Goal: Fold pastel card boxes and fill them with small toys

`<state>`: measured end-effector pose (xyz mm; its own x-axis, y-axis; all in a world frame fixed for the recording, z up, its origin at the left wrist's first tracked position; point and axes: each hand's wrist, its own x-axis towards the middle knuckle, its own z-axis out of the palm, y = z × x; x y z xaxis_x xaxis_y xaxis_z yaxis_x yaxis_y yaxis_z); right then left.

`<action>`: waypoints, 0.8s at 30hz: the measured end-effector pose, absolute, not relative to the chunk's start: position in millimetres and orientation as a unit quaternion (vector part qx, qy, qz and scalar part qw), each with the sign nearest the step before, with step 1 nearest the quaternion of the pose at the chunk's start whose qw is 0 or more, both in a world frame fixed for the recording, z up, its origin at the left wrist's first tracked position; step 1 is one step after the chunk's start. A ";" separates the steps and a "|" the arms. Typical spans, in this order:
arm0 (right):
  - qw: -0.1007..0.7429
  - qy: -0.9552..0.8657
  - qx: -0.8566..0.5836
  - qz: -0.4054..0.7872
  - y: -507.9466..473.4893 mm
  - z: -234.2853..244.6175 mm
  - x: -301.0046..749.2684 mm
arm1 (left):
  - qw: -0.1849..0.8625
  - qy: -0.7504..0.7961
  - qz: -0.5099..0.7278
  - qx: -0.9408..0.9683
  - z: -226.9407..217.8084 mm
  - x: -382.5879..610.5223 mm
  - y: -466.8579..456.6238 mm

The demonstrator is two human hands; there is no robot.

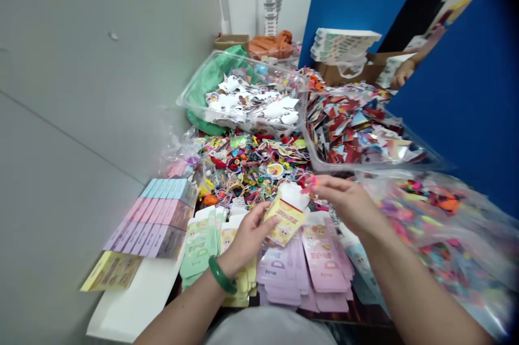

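Observation:
My left hand (256, 231), with a green bangle (222, 276) at the wrist, grips a small yellow box (286, 220) whose white top flap stands open. Just right of the flap, my right hand (344, 200) pinches a small pink trinket (311, 181); its exact kind is too small to tell. Beneath both hands lie flat, unfolded boxes in stacks: green (201, 242), yellow (243, 285), purple (279, 272) and pink (323, 258). Beyond the yellow box spreads a heap of colourful hair ties and small trinkets (247, 164).
Filled blue, pink and purple boxes (156, 220) stand in rows at left on a white tray (133, 302). Behind are clear bins of white cards (243, 118) and red cards (324, 164). A plastic bag (458, 226) of bright pieces lies right. Another person's hand (403, 73) shows past the blue partition (458, 91).

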<state>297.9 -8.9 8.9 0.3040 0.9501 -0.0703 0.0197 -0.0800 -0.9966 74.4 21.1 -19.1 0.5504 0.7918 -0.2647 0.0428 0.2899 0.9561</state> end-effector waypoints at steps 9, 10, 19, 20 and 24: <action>0.421 -0.609 -0.567 0.362 7.8 10.4 265.9 | 0.728 0.387 0.276 0.493 -20.7 59.1 21.5; 0.409 -0.621 -0.558 0.368 8.0 11.2 267.0 | 0.733 0.389 0.277 0.485 -21.7 58.2 21.5; 0.298 -0.680 -0.479 0.469 16.2 20.3 269.7 | 0.736 0.409 0.279 0.462 -24.3 54.6 22.8; 0.302 -0.681 -0.481 0.463 18.1 21.7 268.2 | 0.733 0.414 0.286 0.457 -23.9 53.9 23.4; 0.271 -0.702 -0.466 0.465 32.9 20.4 265.0 | 0.732 0.408 0.290 0.462 -23.2 49.3 25.7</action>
